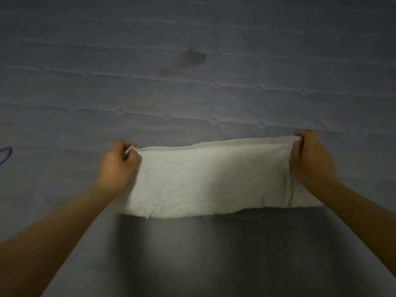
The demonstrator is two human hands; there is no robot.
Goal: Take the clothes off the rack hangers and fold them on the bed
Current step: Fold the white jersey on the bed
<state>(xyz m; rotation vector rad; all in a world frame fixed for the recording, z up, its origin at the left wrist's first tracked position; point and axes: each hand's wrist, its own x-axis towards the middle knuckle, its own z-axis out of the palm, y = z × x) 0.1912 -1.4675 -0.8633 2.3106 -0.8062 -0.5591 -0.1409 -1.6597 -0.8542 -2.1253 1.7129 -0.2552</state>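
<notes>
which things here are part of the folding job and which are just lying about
Part of the job: light grey garment, gripped at its far corners by the left hand and right hand; the quilted bed beneath.

Lying about: a blue loop at the left edge, unclear what.

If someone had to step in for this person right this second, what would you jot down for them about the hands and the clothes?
Left hand: pinches the top left corner of the pale grey knit garment.
Right hand: grips its top right corner.
Garment: already doubled into a long band, stretched between both hands, its lower edge hanging above the quilted grey-blue mattress, where its shadow falls.
Done: this piece is off its hanger and partly folded.
Left: probably lay it down, finish the fold, then fetch more from the rack, which is out of view.
A dark blue curved thing shows at the left edge; I cannot tell what it is.
</notes>
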